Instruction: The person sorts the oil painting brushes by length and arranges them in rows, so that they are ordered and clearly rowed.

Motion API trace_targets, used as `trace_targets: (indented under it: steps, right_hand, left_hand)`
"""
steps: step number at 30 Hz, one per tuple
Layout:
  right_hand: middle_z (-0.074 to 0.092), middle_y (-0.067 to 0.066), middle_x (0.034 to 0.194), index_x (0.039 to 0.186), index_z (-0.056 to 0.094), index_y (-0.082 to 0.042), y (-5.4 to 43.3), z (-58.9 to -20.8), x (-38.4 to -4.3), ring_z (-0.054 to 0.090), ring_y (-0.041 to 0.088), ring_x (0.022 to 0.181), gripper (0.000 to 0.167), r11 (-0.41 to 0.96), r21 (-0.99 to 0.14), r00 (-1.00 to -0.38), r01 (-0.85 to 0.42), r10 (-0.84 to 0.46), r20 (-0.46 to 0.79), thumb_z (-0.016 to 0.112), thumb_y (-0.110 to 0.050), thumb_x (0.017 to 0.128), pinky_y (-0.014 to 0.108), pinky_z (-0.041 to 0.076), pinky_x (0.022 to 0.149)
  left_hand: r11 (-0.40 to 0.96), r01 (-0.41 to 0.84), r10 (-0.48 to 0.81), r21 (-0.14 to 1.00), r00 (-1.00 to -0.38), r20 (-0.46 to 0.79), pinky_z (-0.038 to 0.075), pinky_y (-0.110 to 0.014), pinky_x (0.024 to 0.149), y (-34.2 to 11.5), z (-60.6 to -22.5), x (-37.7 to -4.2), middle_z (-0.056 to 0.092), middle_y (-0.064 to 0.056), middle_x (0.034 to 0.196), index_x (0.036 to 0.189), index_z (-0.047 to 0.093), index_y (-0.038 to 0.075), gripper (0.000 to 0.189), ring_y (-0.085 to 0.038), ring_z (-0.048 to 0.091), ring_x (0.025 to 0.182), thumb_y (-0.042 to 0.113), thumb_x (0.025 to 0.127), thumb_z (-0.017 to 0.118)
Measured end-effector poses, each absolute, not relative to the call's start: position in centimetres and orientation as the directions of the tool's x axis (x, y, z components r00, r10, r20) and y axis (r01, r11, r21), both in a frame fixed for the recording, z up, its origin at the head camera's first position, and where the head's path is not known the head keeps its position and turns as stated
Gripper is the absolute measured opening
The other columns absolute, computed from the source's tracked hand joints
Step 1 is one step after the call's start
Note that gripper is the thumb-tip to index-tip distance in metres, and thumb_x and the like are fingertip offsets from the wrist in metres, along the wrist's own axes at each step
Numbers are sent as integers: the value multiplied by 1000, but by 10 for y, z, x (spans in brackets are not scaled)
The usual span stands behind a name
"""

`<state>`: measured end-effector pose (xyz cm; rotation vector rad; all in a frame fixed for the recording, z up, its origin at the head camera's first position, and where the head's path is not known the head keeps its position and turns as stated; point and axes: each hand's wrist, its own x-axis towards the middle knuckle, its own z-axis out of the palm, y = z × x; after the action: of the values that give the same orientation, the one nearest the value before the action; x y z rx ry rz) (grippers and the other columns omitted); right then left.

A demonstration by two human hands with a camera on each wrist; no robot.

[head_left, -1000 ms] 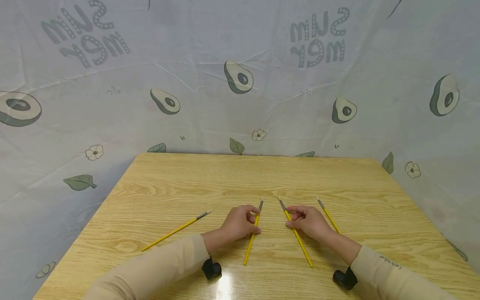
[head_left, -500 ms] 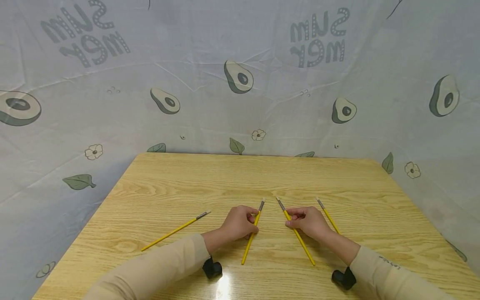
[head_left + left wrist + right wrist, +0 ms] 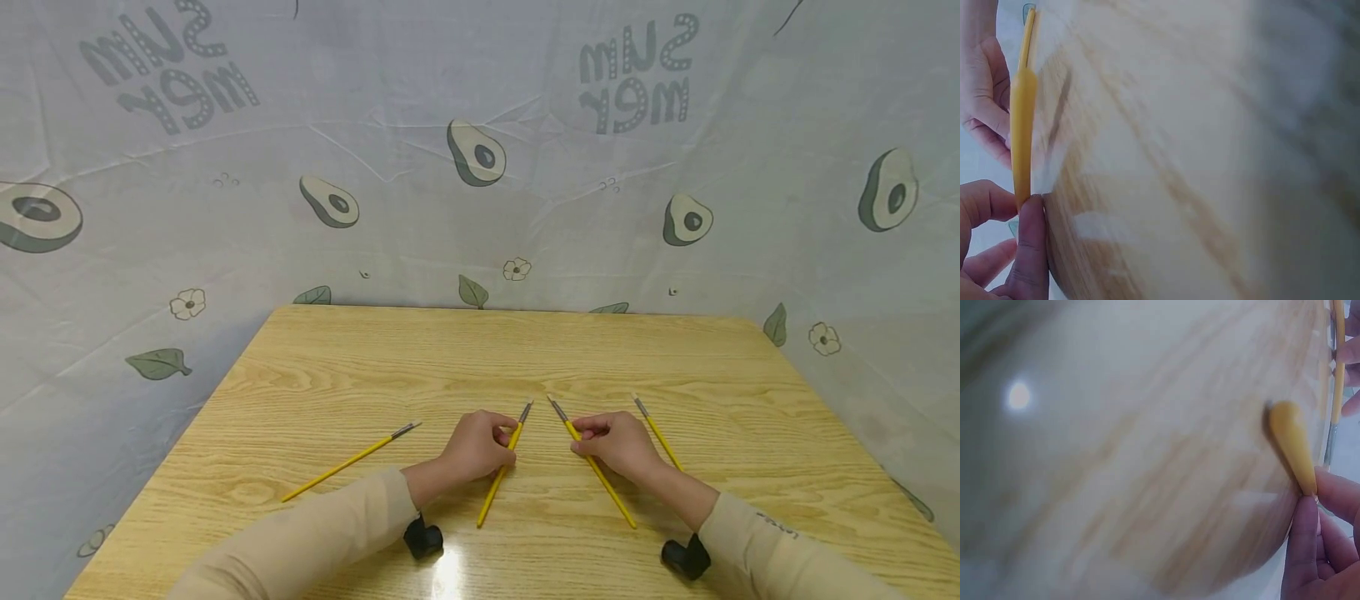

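Near the middle of the table my left hand [image 3: 476,446] pinches a yellow paintbrush [image 3: 491,499] between thumb and fingers, its bristle end pointing away and slightly right. My right hand [image 3: 618,446] pinches a second yellow paintbrush [image 3: 611,493], which slants away to the left. The two bristle tips are close together but apart. In the left wrist view, the thumb and a fingertip of the left hand [image 3: 1004,244] meet on the yellow handle [image 3: 1023,125]. Similarly, in the right wrist view, the right hand [image 3: 1325,531] grips its brush handle [image 3: 1294,440] low on the tabletop.
Another yellow paintbrush [image 3: 348,462] lies at the left of the wooden table [image 3: 495,350]. One more paintbrush [image 3: 656,429] lies behind the right hand, partly hidden by the wrist. A printed cloth [image 3: 405,233] hangs behind the table.
Both held paintbrushes have turned a little: their bristle tips have moved closer together and their handle ends have spread apart. The hands have stayed nearly in place, and the other brushes have not moved.
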<state>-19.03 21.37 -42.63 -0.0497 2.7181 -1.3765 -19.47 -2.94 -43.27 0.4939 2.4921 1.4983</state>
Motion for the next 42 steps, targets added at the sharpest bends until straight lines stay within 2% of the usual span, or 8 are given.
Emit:
trace_targets:
  steps: [8, 14, 22, 27, 33, 42]
  right_hand:
    - [68, 3, 88, 107, 73, 0, 216, -422, -191, 62, 17, 83, 27, 590, -807, -995, 18, -66, -70, 79, -6, 81, 26, 51, 64]
    - [69, 6, 94, 109, 72, 1, 216, -415, -190, 63, 18, 85, 26, 577, -816, -994, 27, -73, -85, 75, -6, 84, 27, 51, 63]
    - [69, 12, 98, 116, 67, 6, 216, -405, -192, 65, 21, 84, 25, 493, -870, -991, 18, -109, -82, 64, -4, 93, 31, 55, 67]
    - [69, 15, 98, 117, 65, 8, 216, -402, -194, 65, 22, 84, 28, 442, -897, -989, 16, -122, -78, 65, -5, 93, 33, 56, 68]
    - [67, 20, 106, 121, 63, 7, 214, -401, -195, 66, 24, 88, 32, 398, -917, -988, 21, -134, -80, 65, -9, 94, 36, 57, 70]
    - [67, 14, 105, 125, 64, 2, 206, -397, -202, 66, 22, 90, 33, 401, -915, -990, 44, -105, -94, 65, -12, 94, 37, 57, 71]
  left_hand:
    - [419, 160, 355, 894, -935, 1, 44, -23, 40, -32, -430, -194, 59, 0, 74, 119, 68, 1, 44, -10, 48, 41, -6, 76, 71]
    - [398, 151, 331, 905, -944, 12, 47, -24, 41, -35, -425, -195, 60, -1, 77, 119, 69, 4, 42, -11, 50, 45, -5, 78, 71]
    - [316, 113, 309, 942, -951, 10, 53, -33, 46, -41, -421, -199, 61, -4, 82, 119, 68, 4, 41, -16, 59, 58, -4, 79, 72]
    - [267, 59, 289, 962, -957, -22, 55, -35, 49, -44, -420, -202, 63, -5, 86, 120, 69, 7, 40, -17, 62, 65, -2, 81, 74]
    - [196, 8, 279, 981, -959, -48, 56, -37, 54, -48, -416, -202, 63, -8, 89, 122, 68, 4, 41, -17, 62, 70, -3, 83, 73]
    - [173, 1, 262, 985, -964, -45, 56, -38, 57, -51, -413, -204, 63, -8, 89, 121, 68, 3, 38, -16, 60, 71, -4, 84, 72]
